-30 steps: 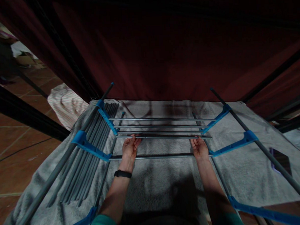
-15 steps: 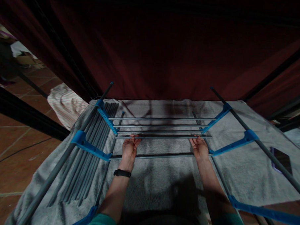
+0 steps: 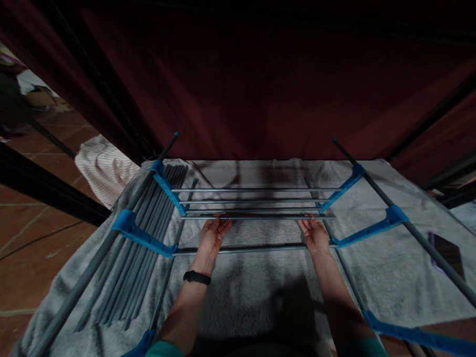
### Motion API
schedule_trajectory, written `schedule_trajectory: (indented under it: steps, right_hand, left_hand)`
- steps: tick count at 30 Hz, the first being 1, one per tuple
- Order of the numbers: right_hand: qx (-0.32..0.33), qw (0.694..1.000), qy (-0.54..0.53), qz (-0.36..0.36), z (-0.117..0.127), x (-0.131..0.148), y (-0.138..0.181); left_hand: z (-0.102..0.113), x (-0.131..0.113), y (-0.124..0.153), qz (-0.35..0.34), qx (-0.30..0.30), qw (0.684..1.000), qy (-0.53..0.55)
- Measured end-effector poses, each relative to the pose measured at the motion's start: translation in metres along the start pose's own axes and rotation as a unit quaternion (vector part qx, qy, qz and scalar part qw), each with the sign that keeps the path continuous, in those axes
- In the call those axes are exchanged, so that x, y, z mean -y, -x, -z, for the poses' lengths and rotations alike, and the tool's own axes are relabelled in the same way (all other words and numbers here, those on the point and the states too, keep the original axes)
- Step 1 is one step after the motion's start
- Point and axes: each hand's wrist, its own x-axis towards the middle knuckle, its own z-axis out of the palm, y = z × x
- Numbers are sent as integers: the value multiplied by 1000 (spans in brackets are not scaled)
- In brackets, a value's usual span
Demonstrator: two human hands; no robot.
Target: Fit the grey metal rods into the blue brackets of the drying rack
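Observation:
Both my hands are on one loose grey metal tube [image 3: 263,218] that lies crosswise in front of me. My left hand [image 3: 211,236] has its fingers around the tube's left part, and a black band circles that wrist. My right hand [image 3: 314,233] grips the tube near its right end. The tube is between a rack's far rungs [image 3: 258,201] and a nearer crossbar [image 3: 264,248], which passes under my wrists. Blue plastic brackets [image 3: 143,235] on the left and matching blue brackets [image 3: 368,230] on the right join the rungs to long side poles.
A row of several loose grey tubes [image 3: 146,245] lies at the left on a grey blanket [image 3: 262,293]. A phone [image 3: 446,254] rests at the right, partly behind a side pole [image 3: 426,238]. Dark red fabric [image 3: 258,93] hangs at the back. Striped cloth [image 3: 103,171] lies at the far left.
My left hand has slid a little to the right along the tube. My right hand stays nearly in place, and the rack looks the same.

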Motion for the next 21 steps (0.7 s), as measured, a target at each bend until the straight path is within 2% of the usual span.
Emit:
schedule_trajectory:
  steps: [6, 21]
  right_hand:
    - [9, 1000, -5, 9, 1, -1, 1]
    - [-13, 999, -41, 19, -2, 3, -3]
  left_hand:
    - [-4, 3, -2, 4, -38, 999, -12]
    - [-2, -2, -6, -25, -66, 997, 16]
